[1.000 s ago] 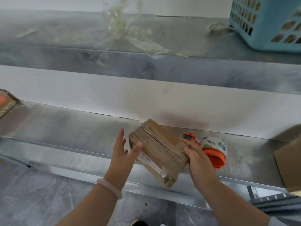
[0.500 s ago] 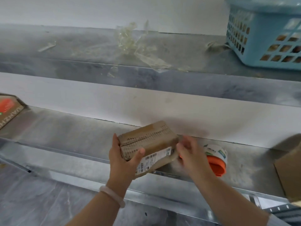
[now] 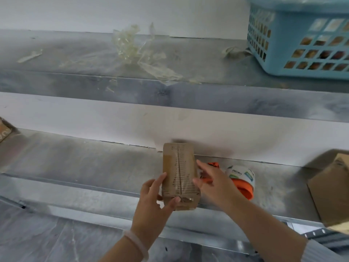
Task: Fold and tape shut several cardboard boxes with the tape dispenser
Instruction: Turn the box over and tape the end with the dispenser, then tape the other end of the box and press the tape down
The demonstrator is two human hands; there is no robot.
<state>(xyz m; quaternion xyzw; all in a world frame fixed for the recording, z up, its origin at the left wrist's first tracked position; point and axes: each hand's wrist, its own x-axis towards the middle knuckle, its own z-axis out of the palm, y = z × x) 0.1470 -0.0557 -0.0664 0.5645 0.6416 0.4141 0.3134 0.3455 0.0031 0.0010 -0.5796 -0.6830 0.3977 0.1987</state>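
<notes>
A small brown cardboard box (image 3: 179, 171) stands on end over the lower metal shelf (image 3: 85, 167), its centre seam facing me. My left hand (image 3: 154, 201) grips its lower left corner, thumb across the bottom front. My right hand (image 3: 213, 184) lies against the box's right side with fingers straight. The orange tape dispenser (image 3: 241, 182) with its white roll lies on the shelf just behind my right hand, partly hidden by it.
Crumpled clear tape scraps (image 3: 139, 52) lie on the upper shelf (image 3: 75, 72). A blue plastic basket (image 3: 302, 38) sits at that shelf's right end. Another cardboard box (image 3: 332, 188) sits at the lower shelf's right, and a printed carton's corner (image 3: 4, 131) shows at far left.
The box has been turned from lying tilted to standing on end with the seam facing me. My right hand shifted from its end to its right side.
</notes>
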